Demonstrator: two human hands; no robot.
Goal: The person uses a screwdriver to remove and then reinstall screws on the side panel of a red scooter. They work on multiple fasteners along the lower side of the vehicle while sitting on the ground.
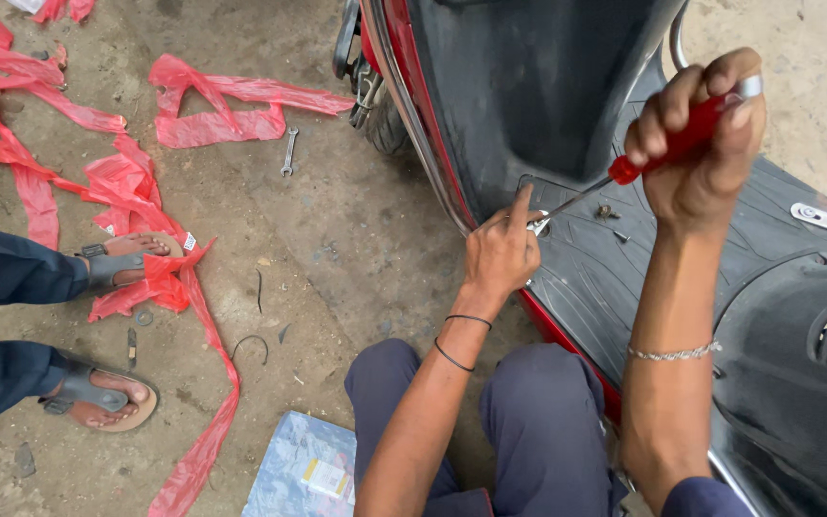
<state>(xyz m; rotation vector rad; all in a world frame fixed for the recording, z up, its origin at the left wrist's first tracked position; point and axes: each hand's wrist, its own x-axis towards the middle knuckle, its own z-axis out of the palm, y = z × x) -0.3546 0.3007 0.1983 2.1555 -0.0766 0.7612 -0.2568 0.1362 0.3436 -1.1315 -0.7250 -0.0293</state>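
Observation:
My right hand (699,144) grips the red handle of a screwdriver (670,146), held high over the black ribbed footboard (643,278) of a scooter. The metal shaft slants down to the left and its tip meets the board's left edge. My left hand (502,252) rests there with fingers pinched around the tip and a small silvery part (539,224). A loose screw (607,211) lies on the footboard just right of the tip.
The scooter's front body (528,86) and wheel (382,120) stand ahead. Red plastic strips (126,182) and a spanner (288,151) lie on the concrete floor. Another person's sandalled feet (112,263) are at left. A plastic-wrapped packet (303,471) lies by my knee.

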